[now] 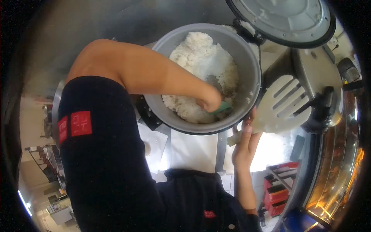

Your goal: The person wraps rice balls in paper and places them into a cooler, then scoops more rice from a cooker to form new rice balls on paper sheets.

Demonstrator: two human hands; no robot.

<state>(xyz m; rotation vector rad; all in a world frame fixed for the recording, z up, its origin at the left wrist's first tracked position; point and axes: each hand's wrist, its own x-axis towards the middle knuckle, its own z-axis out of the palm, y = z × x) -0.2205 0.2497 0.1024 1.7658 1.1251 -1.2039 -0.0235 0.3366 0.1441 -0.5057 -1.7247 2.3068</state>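
Observation:
A large grey pot [252,69] holds white rice [201,54], heaped toward the back and left. My left hand [211,101] reaches down into it, closed on a green tool [223,107] that touches the rice; most of the fingers are hidden. Just outside the pot's near right rim, my right hand [246,141] is wrapped round the handle of a pale slotted spatula [279,103]. The spatula's broad slotted head points up and to the right, beside the pot.
An open round lid [288,19] hangs at the pot's upper right, with grains stuck to it. A dark and silver cooker [315,73] stands right of the pot. White sheets [193,149] lie below the pot. Red and black items [276,193] are at the lower right.

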